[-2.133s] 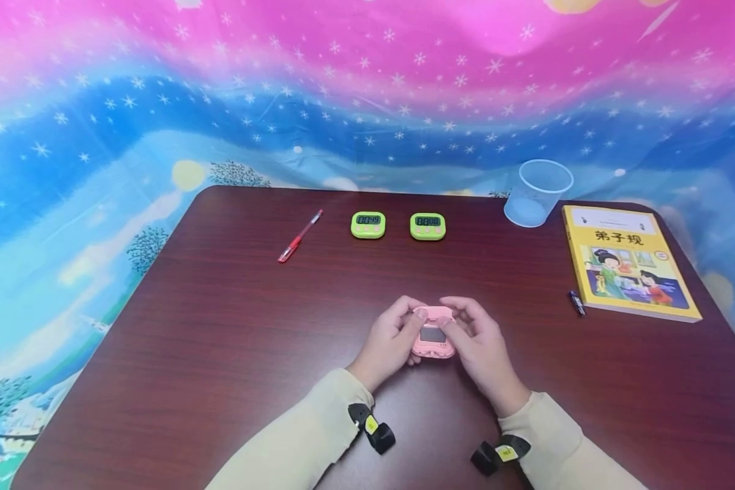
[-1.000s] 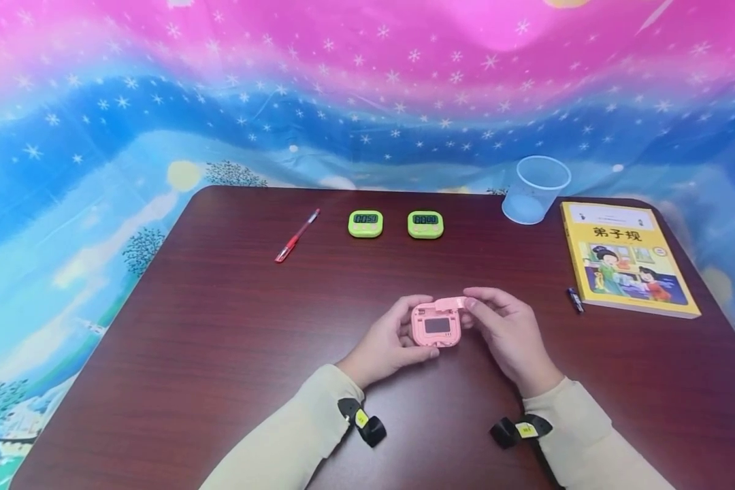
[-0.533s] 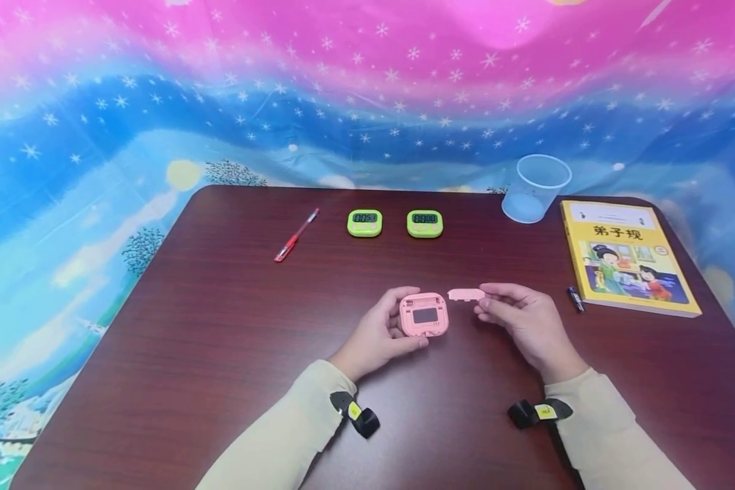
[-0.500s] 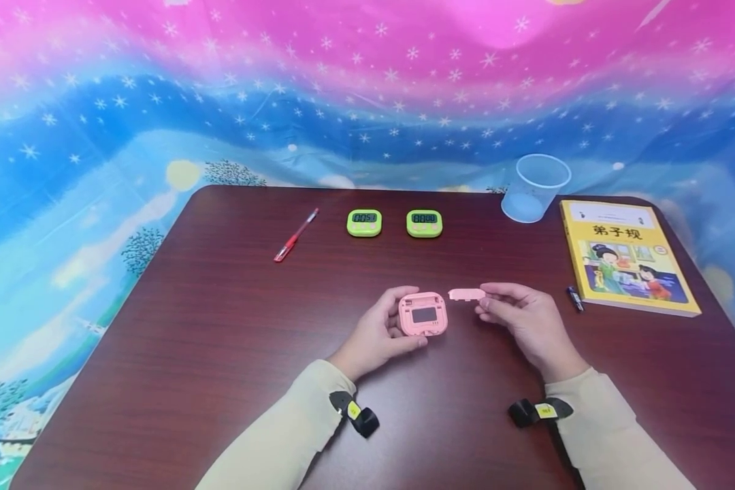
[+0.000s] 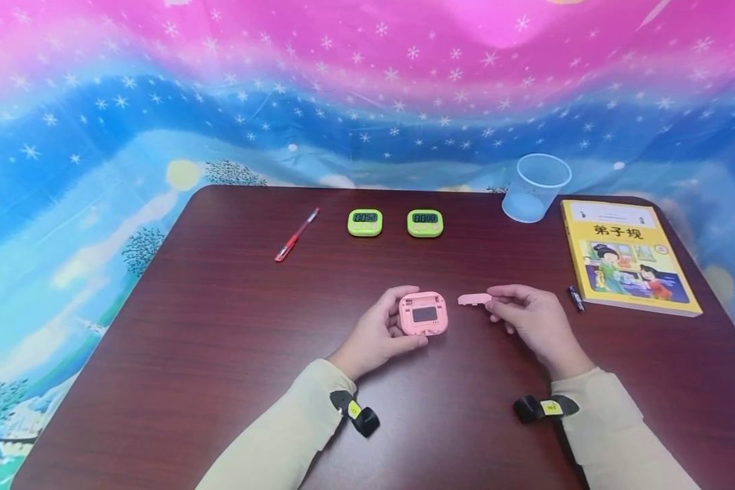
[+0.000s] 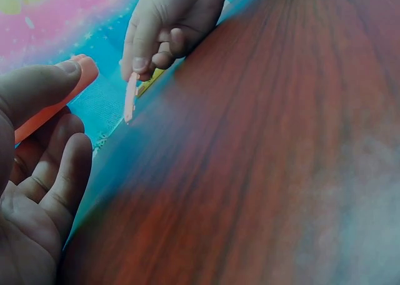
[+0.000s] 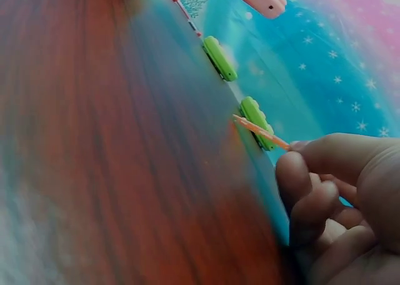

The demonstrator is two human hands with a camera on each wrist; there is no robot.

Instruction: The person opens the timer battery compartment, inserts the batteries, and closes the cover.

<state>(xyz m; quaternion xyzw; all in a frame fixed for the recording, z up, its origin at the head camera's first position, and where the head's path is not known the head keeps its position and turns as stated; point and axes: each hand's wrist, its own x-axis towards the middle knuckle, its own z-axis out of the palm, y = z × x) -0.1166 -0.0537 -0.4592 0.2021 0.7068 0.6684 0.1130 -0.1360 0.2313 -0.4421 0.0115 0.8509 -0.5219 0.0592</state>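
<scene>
My left hand (image 5: 373, 340) grips a pink digital timer (image 5: 425, 325), its back turned up. The battery slot along the timer's top edge is uncovered; whether a battery lies in it I cannot tell. Just to the right, my right hand (image 5: 535, 330) pinches the thin pink battery cover (image 5: 474, 299) between thumb and fingers, apart from the timer. In the left wrist view the thumb lies over the timer's edge (image 6: 53, 113). The right wrist view shows the cover (image 7: 262, 132) edge-on at the fingertips. Both hands are above the table.
Two green timers (image 5: 365, 223) (image 5: 425, 223) stand at the back of the dark wooden table (image 5: 220, 327). A red pen (image 5: 297, 235) lies left of them. At the right are a clear plastic cup (image 5: 534, 190), a yellow book (image 5: 627, 258) and a small battery (image 5: 576, 299).
Earlier both hands were on the pink timer. The right hand has lifted the battery cover off and drawn it to the right; the left hand has shifted slightly left with the timer.
</scene>
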